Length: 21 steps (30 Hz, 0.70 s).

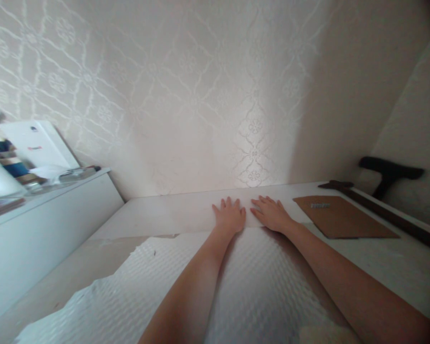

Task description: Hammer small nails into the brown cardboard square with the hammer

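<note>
My left hand (230, 216) and my right hand (271, 213) lie flat, palms down and side by side, on a white panel (172, 212) that runs along the foot of a patterned wall. All fingers are stretched out and spread, and neither hand holds anything. Both forearms reach forward over a sheet of white embossed wrap (257, 282), whose torn edge shows on the left.
A brown cardboard sheet (341, 217) with a small label lies right of my right hand. Beyond it a dark long-handled tool (386, 210) leans at the wall. On the left stands a white cabinet (39, 224) with cluttered items on top.
</note>
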{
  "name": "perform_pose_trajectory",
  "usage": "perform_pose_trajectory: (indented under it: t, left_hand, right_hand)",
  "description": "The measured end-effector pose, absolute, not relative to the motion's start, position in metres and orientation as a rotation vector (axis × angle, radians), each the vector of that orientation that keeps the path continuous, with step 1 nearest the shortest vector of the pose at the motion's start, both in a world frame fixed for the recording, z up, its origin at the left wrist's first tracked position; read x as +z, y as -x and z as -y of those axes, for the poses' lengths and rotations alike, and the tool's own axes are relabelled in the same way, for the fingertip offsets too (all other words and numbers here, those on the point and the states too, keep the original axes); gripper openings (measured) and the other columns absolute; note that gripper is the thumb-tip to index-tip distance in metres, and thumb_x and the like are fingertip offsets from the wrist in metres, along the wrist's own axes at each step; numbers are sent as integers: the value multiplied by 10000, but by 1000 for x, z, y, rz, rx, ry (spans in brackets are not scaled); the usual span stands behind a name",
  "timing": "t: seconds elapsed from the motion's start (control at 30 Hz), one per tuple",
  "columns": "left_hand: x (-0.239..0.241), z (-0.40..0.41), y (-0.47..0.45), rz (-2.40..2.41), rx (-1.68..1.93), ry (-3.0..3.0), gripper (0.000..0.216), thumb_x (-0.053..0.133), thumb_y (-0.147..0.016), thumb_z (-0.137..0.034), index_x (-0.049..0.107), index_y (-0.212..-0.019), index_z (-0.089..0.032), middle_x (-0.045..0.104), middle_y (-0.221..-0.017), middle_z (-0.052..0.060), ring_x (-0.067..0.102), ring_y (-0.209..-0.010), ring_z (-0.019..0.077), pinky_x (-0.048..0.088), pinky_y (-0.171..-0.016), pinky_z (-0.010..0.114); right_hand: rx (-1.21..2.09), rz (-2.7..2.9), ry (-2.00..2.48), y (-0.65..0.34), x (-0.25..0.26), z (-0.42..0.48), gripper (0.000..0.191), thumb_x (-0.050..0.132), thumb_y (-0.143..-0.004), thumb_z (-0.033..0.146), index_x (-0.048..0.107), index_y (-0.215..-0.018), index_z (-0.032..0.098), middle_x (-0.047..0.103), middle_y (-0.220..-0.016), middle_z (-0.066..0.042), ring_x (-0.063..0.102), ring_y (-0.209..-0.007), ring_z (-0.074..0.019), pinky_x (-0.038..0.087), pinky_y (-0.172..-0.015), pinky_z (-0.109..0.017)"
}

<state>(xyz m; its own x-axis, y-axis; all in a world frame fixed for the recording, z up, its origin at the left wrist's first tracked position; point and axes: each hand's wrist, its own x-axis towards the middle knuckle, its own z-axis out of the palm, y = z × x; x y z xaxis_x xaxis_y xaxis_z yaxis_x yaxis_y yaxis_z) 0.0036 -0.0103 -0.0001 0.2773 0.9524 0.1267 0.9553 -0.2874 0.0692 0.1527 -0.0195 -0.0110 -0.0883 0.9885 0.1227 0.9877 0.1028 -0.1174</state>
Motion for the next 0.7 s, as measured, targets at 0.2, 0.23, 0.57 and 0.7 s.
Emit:
perform_pose_trajectory:
  t: [0.2, 0.23, 0.57, 0.7]
  left_hand:
    - [-1, 9, -3, 1874, -217, 2491, 517, 182, -906, -441, 326, -1356, -233, 281, -1443, 109, 233, -1318, 311, 193, -1012, 599]
    - [-1, 9, -3, 1876, -216, 2490, 517, 182, -906, -442, 326, -1357, -235, 279, -1444, 107, 231, -1319, 310, 192, -1014, 598]
    - [-2, 8, -3, 1859, -230, 2494, 527, 177, -904, -436, 339, -1353, -211, 289, -1436, 125, 232, -1316, 324, 199, -1003, 609]
    - [-1, 9, -3, 1869, -209, 2495, 527, 169, -906, -437, 328, -1358, -215, 282, -1440, 121, 215, -1324, 318, 191, -1008, 605]
  right_hand:
    - [-4, 2201, 1992, -153, -12, 19, 516, 266, -922, 434, 390, -1357, 185, 309, -1425, -139, 253, -1293, -326, 217, -1008, -547]
    - [-7, 2200, 1992, -153, -12, 19, 517, 265, -922, 436, 389, -1357, 185, 310, -1424, -139, 254, -1292, -327, 217, -1008, -548]
    - [-18, 2200, 1992, -153, -12, 18, 517, 271, -922, 436, 392, -1356, 182, 316, -1420, -144, 259, -1290, -330, 218, -1007, -546]
    - [-19, 2203, 1992, -153, -13, 18, 519, 263, -924, 437, 388, -1359, 183, 318, -1419, -145, 258, -1290, -329, 219, -1007, -544]
